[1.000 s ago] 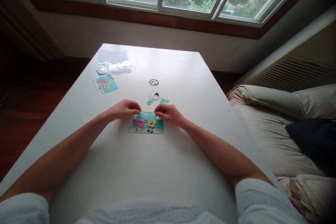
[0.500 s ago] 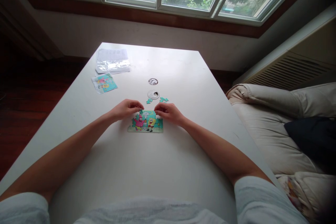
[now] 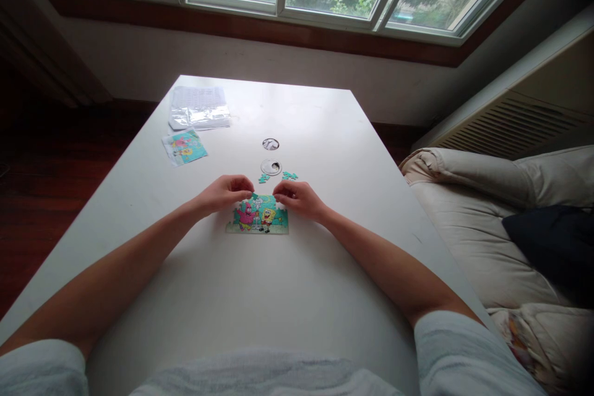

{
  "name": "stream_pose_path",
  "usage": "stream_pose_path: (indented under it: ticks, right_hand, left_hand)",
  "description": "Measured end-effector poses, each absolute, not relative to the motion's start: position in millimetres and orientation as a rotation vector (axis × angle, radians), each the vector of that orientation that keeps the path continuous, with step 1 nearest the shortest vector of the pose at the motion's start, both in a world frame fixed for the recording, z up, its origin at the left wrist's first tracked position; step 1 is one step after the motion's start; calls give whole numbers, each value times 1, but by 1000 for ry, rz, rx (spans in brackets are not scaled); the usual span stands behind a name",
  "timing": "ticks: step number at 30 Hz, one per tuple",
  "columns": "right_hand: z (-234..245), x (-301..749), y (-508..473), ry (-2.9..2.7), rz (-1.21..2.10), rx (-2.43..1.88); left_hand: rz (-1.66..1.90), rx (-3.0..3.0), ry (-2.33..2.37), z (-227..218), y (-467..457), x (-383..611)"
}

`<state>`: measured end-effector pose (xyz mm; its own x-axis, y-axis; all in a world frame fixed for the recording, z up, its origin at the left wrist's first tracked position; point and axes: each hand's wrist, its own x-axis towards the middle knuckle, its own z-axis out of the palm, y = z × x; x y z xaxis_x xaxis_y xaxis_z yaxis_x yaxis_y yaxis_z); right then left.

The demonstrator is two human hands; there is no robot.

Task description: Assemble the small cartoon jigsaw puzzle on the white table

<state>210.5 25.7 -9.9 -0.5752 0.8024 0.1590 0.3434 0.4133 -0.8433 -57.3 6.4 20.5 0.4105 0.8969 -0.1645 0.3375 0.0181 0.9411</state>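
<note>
A jigsaw puzzle (image 3: 260,219) with cartoon figures on a teal ground lies flat on the white table, its upper left part uneven. Above that upper edge, my left hand (image 3: 228,193) is closed, pinching a small teal puzzle piece (image 3: 255,196) between thumb and fingertips. At the upper right corner of the puzzle, my right hand (image 3: 297,197) is closed with its fingertips on the edge. Just beyond my hands lie several loose teal pieces (image 3: 290,176) on the right and a smaller cluster (image 3: 263,179) on the left.
Two round holes with metal-looking rims (image 3: 271,167) are set in the table (image 3: 241,303) past the pieces. A picture sheet (image 3: 185,146) and a clear plastic packet (image 3: 199,108) lie at the far left. A beige sofa (image 3: 445,223) stands along the right side.
My left hand's teal piece has shifted slightly to the right and turned a little over the puzzle's top edge. My right hand stays in place.
</note>
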Motion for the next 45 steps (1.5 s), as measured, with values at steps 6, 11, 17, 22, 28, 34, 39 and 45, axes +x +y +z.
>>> stream_pose_path:
  ticks: [6, 11, 17, 22, 28, 34, 39, 45]
  right_hand:
    - [-12, 211, 26, -2116, 1087, -971]
    - [-12, 211, 26, -2112, 1097, -964]
    - [-15, 213, 27, -2101, 1131, -959]
    - [-17, 214, 26, -2103, 1147, -952]
    - [-12, 213, 25, -2136, 1142, -953]
    - [-13, 214, 25, -2147, 1139, -950]
    - [-12, 215, 25, -2158, 1135, -960]
    - [-10, 215, 24, -2167, 1125, -959]
  left_hand:
    - [620, 1519, 1153, 24, 5, -56]
    - [665, 1519, 1169, 21, 8, -58]
    - [721, 1567, 1207, 19, 16, -70]
    - [665, 1619, 1233, 20, 23, -80]
    - [538, 1735, 1279, 26, 25, -85]
    - [347, 1800, 1229, 37, 22, -90]
    - [231, 1871, 1224, 48, 20, -94]
    - [224, 1827, 1174, 47, 20, -94]
